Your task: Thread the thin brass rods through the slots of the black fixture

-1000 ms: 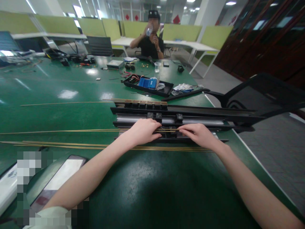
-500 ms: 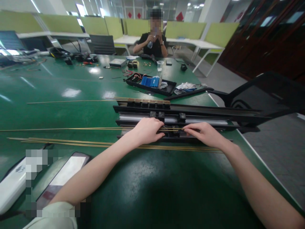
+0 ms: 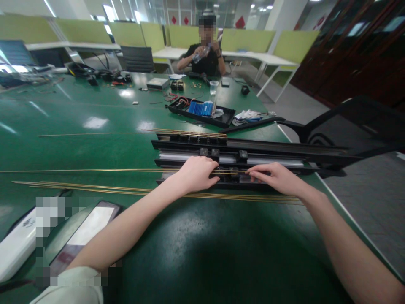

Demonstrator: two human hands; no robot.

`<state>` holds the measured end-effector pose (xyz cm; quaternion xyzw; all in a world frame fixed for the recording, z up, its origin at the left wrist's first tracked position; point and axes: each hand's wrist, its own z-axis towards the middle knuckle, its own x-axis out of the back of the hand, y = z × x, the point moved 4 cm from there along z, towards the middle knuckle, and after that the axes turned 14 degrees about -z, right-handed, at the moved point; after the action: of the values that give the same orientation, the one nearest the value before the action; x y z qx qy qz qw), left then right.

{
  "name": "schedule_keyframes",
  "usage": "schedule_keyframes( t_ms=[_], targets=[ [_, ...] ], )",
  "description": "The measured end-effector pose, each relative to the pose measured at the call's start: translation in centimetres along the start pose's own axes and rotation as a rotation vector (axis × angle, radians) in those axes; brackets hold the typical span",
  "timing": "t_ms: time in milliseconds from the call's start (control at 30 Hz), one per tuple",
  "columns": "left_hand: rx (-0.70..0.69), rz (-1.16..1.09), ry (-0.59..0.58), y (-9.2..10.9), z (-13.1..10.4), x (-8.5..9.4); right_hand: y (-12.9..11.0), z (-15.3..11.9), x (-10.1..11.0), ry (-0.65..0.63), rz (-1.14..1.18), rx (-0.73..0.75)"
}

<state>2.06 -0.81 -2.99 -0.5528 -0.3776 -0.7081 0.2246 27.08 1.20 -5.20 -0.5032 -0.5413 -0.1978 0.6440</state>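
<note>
Thin brass rods (image 3: pixel 95 170) run from the far left under my left hand (image 3: pixel 198 174). Its thumb and fingers are closed around them over the nearest black rail (image 3: pixel 249 185), and their ends show just past the fingertips. My right hand (image 3: pixel 274 175) is a little to the right of those ends, thumb and index finger pinched together above the same rail. Whether a rod tip or something thin is in that pinch, I cannot make out. Small black blocks (image 3: pixel 243 156) sit on the middle rail (image 3: pixel 272 161) behind my hands.
More brass rods (image 3: pixel 104 187) lie in front of the rails, and others (image 3: pixel 190 133) rest across the back rail. A phone (image 3: pixel 91 223) and a white device (image 3: pixel 19 240) lie at left. Beyond are a black tray (image 3: pixel 226 116), a plastic cup (image 3: pixel 214 87) and a seated person (image 3: pixel 205 59) holding a bottle.
My right hand has shifted slightly right, leaving a small gap between its fingertips and the visible rod ends. My left hand stays in place. The person opposite has lowered and tilted the bottle.
</note>
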Motion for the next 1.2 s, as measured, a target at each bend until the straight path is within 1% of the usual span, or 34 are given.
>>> schedule_keyframes(
  t_ms=[600, 1200],
  targets=[
    [0.004, -0.025, -0.016, 0.0, 0.1, 0.2, 0.4, -0.5, 0.9, -0.073, 0.004, 0.012],
    [0.011, -0.029, -0.016, -0.1, 0.1, 0.3, 0.6, -0.8, 1.3, -0.099, 0.037, 0.0]
  ],
)
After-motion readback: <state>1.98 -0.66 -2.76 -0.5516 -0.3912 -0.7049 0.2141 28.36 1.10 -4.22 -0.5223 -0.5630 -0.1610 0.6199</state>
